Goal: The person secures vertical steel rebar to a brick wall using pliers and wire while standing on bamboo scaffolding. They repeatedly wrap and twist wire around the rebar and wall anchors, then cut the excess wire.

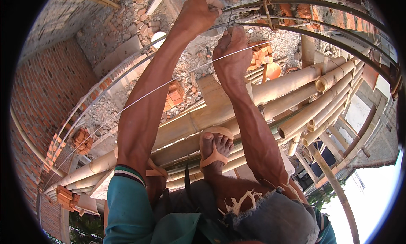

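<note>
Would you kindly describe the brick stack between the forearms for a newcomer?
Find the bamboo poles across the middle. Just above them, beside the left forearm, sits the orange stack. Unlike other stacks, it shows between both forearms.

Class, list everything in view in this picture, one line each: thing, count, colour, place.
Long curved metal rods: several, dark, across the top
Thin metal wire: one, dark, between the hands
Taut thin string: one, white, diagonal, over the forearms
Thick round bamboo poles: many, tan, across the middle
Stacked rectangular clay bricks: at least four piles, orange, left, centre and beyond the right hand
Brick wall: one, reddish, left
Broken rubble: uncounted, grey and orange, upper centre
Round object: one, white, above the left forearm
Strapped sandals: two, tan, on the feet
Frayed trousers: one pair, grey-blue, bottom
Sleeves: two, teal, bottom
Left hand: one, bare, top centre
Right hand: one, bare, at the wire's lower end
</note>
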Demonstrator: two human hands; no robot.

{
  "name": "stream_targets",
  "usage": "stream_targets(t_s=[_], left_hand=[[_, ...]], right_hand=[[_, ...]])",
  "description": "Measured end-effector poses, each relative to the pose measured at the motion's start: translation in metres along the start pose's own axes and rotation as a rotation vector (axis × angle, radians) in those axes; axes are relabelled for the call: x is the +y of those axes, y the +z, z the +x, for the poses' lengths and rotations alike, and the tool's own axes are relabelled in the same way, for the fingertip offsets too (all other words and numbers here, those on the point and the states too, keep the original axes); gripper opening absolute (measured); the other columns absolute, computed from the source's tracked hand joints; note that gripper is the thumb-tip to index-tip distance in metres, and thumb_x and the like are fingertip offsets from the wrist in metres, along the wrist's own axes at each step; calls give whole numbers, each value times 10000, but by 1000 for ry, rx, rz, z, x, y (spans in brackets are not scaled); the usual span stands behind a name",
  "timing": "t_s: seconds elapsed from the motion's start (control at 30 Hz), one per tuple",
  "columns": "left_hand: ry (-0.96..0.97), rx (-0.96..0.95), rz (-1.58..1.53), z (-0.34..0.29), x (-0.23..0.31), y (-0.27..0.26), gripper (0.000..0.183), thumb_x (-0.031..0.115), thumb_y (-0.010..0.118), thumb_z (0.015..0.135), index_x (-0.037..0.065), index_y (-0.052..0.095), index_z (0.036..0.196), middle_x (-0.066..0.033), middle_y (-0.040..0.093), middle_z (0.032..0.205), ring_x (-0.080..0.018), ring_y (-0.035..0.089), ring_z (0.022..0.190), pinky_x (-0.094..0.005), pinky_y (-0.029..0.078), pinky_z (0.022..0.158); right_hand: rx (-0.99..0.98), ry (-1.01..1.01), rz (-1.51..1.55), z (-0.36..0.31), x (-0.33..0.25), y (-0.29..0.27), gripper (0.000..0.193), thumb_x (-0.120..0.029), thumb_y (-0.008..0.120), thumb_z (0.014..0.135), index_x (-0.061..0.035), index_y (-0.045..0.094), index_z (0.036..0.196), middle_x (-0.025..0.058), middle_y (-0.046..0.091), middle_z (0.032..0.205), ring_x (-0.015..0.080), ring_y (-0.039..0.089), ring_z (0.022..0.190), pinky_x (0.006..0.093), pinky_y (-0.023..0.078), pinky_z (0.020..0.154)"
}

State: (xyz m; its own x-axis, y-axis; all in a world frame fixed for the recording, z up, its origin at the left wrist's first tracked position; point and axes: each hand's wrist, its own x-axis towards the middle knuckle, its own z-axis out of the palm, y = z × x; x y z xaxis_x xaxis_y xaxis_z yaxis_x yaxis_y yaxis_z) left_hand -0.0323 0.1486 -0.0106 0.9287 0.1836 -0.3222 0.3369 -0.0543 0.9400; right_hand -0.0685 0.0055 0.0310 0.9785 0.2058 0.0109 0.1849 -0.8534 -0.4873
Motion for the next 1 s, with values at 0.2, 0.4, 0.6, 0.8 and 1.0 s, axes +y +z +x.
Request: stream_targets(t_s=[0.2, 0.4, 0.6, 0.8, 1.0], left_hand=[[-23, 43, 218, 0, 4, 3, 200, 77, 638, 914, -40, 720, 1055, -99, 720, 937, -169, 690, 731, -308, 543, 700], [73, 52, 265, 2, 4, 5, 191, 81, 633, 904, -37, 720, 1026, -97, 721, 929, -172, 698, 776, -306, 537, 727], [10, -21, 274, 4, 8, 2, 199, 84, 620, 896, -54, 721, 997, -103, 717, 903, -175, 676, 771, -319, 535, 743], [-127, -37, 167, 10, 14, -1, 169, 76, 638, 831, -46, 740, 889, -171, 706, 804, -243, 681, 787, -361, 524, 737], [-134, -104, 56, 14, 5, 1, 165, 46, 614, 875, -90, 705, 898, -113, 668, 755, -190, 606, 697, -351, 485, 669]], right_hand=[[-109, -11, -121, 5, 2, -9, 138, -139, 527, 951, -46, 535, 1054, 270, 664, 699, 499, 662, 652, 597, 499, 600], [-140, -66, -191, 6, 4, -21, 222, -117, 560, 903, -60, 538, 1116, 258, 685, 740, 465, 686, 672, 577, 533, 634], [-210, -48, -212, 9, -1, -19, 541, -123, 595, 903, -31, 520, 1431, 253, 679, 740, 450, 691, 701, 547, 533, 659], [-225, -75, -235, 17, -7, -28, 612, -75, 609, 833, -26, 537, 1439, 270, 692, 782, 430, 704, 709, 535, 537, 662], [-175, -131, -133, 22, 0, -30, 518, -49, 594, 832, 20, 596, 1345, 284, 682, 772, 446, 694, 707, 529, 526, 641]])
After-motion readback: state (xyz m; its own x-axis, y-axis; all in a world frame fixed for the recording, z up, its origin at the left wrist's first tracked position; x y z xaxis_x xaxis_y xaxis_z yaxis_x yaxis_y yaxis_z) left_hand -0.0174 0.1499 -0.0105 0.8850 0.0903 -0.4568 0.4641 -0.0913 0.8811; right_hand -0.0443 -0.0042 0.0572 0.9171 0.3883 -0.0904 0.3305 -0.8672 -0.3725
